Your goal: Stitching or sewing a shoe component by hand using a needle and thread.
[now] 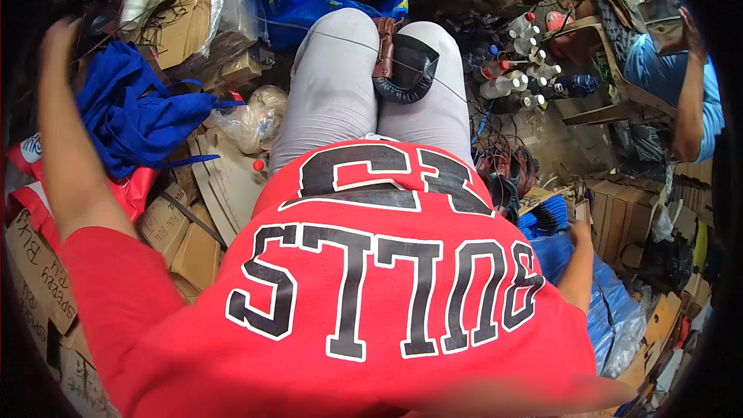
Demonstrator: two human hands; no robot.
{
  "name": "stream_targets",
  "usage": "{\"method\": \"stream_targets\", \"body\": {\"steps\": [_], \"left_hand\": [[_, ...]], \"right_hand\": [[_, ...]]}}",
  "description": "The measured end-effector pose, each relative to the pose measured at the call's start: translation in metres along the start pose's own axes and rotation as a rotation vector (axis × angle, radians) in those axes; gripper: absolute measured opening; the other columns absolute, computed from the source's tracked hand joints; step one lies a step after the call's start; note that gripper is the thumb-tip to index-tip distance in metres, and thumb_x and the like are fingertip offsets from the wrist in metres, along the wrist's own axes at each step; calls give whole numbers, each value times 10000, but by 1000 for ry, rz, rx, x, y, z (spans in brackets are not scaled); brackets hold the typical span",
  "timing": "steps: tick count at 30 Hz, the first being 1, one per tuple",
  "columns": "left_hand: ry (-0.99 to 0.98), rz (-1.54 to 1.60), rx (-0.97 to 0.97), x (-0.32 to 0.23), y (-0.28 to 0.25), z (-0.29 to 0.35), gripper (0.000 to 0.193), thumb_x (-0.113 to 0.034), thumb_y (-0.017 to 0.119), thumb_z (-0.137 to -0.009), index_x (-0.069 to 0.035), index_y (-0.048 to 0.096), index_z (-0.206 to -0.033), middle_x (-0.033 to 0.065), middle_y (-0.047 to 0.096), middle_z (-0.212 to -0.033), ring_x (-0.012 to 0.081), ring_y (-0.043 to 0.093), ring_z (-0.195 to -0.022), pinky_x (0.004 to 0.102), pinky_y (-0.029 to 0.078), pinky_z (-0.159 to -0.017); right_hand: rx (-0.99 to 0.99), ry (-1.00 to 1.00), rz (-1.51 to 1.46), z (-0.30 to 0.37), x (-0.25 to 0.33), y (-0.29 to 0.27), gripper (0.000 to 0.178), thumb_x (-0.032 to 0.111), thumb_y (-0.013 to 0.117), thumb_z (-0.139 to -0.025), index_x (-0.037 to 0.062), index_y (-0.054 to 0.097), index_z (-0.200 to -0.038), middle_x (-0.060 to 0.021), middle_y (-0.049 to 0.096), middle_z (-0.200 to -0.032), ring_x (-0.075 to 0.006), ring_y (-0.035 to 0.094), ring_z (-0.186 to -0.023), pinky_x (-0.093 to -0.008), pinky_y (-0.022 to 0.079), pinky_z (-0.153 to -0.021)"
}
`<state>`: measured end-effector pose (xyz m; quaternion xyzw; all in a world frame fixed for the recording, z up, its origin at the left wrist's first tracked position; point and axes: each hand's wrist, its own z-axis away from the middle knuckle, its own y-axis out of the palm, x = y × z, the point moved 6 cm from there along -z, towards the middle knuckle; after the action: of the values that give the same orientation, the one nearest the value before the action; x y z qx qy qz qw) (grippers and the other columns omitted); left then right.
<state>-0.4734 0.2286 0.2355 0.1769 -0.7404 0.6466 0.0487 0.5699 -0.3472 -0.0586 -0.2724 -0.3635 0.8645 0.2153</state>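
Note:
Between my knees stands a shoe upper (407, 70), with a brown leather strip at its left and a black, gathered curved edge. A thin thread (334, 39) crosses my left knee to it, and another length runs from it over my right knee. Both arms are stretched wide. My left hand (60, 40) is at the far left, beyond a crumpled blue cloth bag (128, 101); motion smears its fingers. My right hand (579, 234), low at the right beside blue plastic sheeting (600, 279), looks closed. What it holds, if anything, is hidden.
Cardboard boxes (174, 236) and a red bag (135, 193) crowd my left. A large blue bag (302, 4) lies beyond my knees. Several bottles (499, 87) stand at the right. Farther right, a person in a blue shirt (658, 70) holds an arm up near a wooden frame (611, 112).

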Motion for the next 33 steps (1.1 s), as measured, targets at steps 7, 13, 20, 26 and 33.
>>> {"method": "stream_targets", "body": {"steps": [7, 13, 20, 26, 33], "left_hand": [[1232, 1131, 129, -435, -9, 257, 352, -70, 692, -725, -103, 659, -1073, 86, 610, -1089, 227, 563, -1027, 314, 440, -916], [985, 1159, 711, -512, -18, 291, 192, -145, 680, -799, -52, 658, -966, 61, 601, -907, 110, 576, -647, 255, 478, -510], [1041, 1129, 926, -528, 11, 289, 224, -194, 701, -778, -45, 659, -939, 31, 598, -862, 126, 554, -651, 266, 470, -547], [1034, 1283, 1090, -527, 15, 292, 263, -187, 683, -787, -39, 669, -1003, 30, 645, -937, 120, 588, -818, 259, 454, -763], [1108, 1259, 1167, -531, 26, 297, 303, -122, 625, -822, -47, 641, -1115, 63, 638, -1024, 150, 563, -998, 259, 394, -902]], "right_hand": [[-102, -858, -1001, 56, 330, -143, 193, 35, 598, -812, 4, 644, -996, -57, 638, -889, -116, 585, -852, -263, 477, -737], [-271, -1102, -930, 117, 428, -226, 130, -18, 650, -746, 48, 682, -853, -49, 626, -853, -112, 575, -794, -239, 469, -719], [-97, -1171, -988, 94, 437, -208, 140, -28, 664, -735, 53, 680, -848, -11, 596, -827, -101, 561, -808, -239, 454, -747], [-95, -1219, -1043, 103, 442, -192, 101, -23, 647, -777, 42, 653, -854, -7, 565, -857, -94, 538, -815, -222, 432, -732], [-374, -1185, -1038, 127, 429, -189, 190, -28, 660, -738, 80, 691, -892, -27, 589, -785, -115, 559, -723, -231, 443, -637]]}}
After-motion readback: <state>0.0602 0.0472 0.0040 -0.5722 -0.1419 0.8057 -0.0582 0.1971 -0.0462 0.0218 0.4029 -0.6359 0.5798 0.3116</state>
